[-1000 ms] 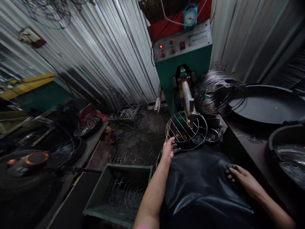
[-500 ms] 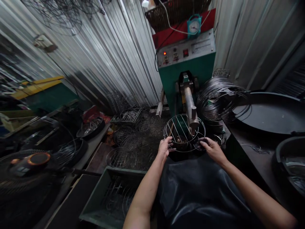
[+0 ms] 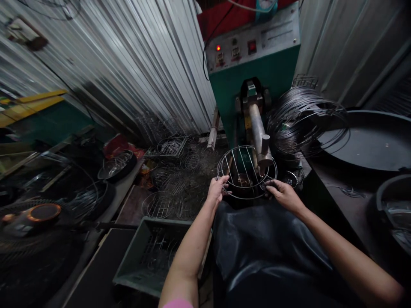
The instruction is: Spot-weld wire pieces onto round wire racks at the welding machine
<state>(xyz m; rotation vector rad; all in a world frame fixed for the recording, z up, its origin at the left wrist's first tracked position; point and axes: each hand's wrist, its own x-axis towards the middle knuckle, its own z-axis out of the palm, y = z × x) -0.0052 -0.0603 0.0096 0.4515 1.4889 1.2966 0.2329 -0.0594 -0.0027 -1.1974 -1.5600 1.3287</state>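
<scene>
The left hand (image 3: 216, 190) pinches the rim of a round wire rack (image 3: 245, 170) at its 8 o'clock, thumb over the wire and the other fingers tucked beneath. At 4 o'clock the right hand (image 3: 283, 193) presses its darkened fingertips (image 3: 270, 185) together on the same rim. The rack sits between the hands, just beyond the person's lap. Being circular, it has no single long axis; its slim parallel bars run from about 11 toward 5 o'clock, across an inner ring set within a wider outer one. The wire is smooth, bare and silvery.

A thick cylindrical metal arm (image 3: 257, 122) slopes down to the rack's 1 o'clock; whether its tip touches wire is too dark to tell. The arm juts from a green metal cabinet (image 3: 257, 70) at 12 o'clock. At 6 o'clock spreads a glossy, creased black apron (image 3: 269, 244). A springy wire coil (image 3: 298, 122) stands at 2 o'clock, a broad shallow pan (image 3: 372, 141) beyond it on the dark counter (image 3: 337, 182), and a deep round tub (image 3: 380, 205) at 4 o'clock. Tangled wire grids (image 3: 173, 175) heap at 9 o'clock; a grey-green plastic crate (image 3: 139, 280) lies at 8, and a ribbed metal wall (image 3: 138, 55) rises at 10.
</scene>
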